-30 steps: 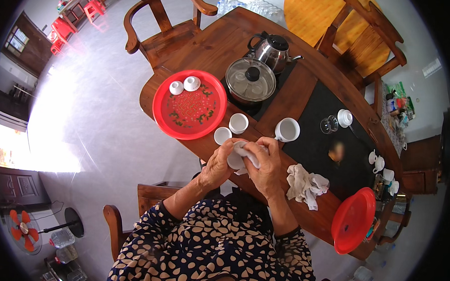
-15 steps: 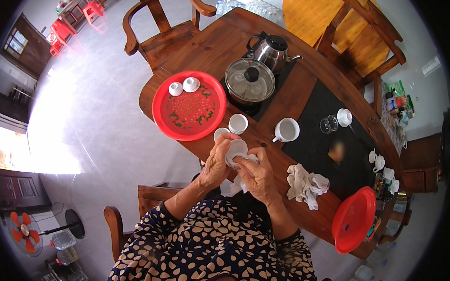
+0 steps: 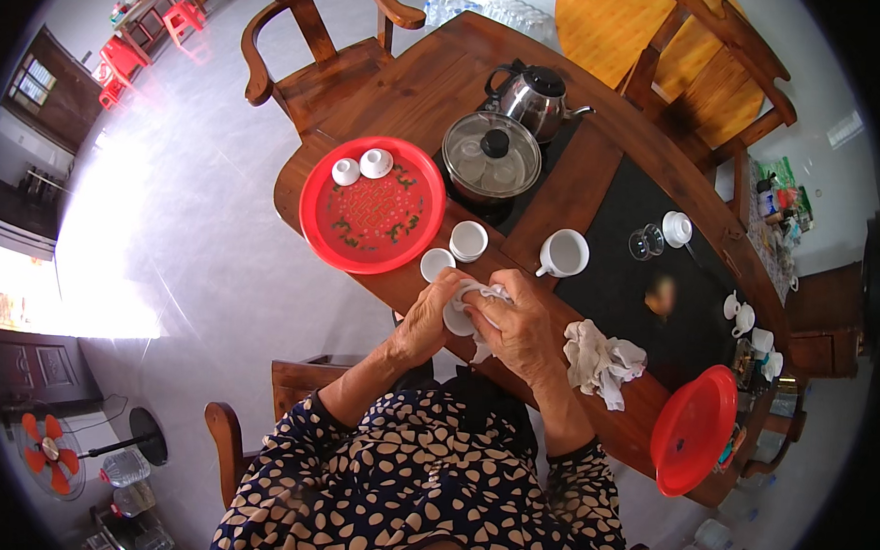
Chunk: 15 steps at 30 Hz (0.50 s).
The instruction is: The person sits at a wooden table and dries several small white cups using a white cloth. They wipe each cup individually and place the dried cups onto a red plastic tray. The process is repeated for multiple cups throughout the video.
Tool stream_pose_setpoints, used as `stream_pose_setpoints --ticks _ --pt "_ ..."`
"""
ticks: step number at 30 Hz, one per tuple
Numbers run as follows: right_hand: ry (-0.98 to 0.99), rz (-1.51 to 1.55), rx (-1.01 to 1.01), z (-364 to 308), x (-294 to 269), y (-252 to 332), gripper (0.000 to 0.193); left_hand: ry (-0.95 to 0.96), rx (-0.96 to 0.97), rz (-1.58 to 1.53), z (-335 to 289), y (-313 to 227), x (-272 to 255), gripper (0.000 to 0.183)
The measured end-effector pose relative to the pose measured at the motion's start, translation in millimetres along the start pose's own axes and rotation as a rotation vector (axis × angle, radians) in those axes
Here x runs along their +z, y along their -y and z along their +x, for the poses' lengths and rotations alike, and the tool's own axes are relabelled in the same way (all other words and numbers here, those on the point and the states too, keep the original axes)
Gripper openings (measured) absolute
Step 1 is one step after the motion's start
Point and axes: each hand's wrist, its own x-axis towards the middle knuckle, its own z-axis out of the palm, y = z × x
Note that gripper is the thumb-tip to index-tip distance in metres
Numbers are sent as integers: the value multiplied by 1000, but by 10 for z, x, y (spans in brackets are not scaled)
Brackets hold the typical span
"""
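Above the near edge of the wooden table, my left hand (image 3: 424, 318) grips a small white cup (image 3: 457, 320) by its side. My right hand (image 3: 518, 326) is closed on a white cloth (image 3: 484, 294), its fingers pressing the cloth into and over the cup's rim. Part of the cup is hidden by the cloth and fingers. Just beyond my hands stand a single white cup (image 3: 437, 265) and a stack of white cups (image 3: 468, 240). A larger white mug (image 3: 563, 253) with a handle is to their right. A crumpled white cloth (image 3: 604, 363) lies right of my right hand.
A red tray (image 3: 371, 258) holds two upturned small cups at left. Behind it stand a glass-lidded pot (image 3: 491, 154) and a steel kettle (image 3: 538, 104). At right are a red basin (image 3: 692, 431), a glass cup (image 3: 645, 243), a white lidded bowl (image 3: 676, 228) and several small white vessels.
My right hand has shifted up and over the cup, pushing the cloth further across its opening. The cup has tilted and sits slightly lower between my hands.
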Motion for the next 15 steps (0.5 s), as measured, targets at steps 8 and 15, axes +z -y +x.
stream_pose_setpoints --ticks 8,15 --pt "21 74 116 -91 87 248 35 -216 37 -224 -39 -105 184 40" --pt "-66 -62 -110 -226 151 101 28 12 -225 -375 22 -297 71 72"
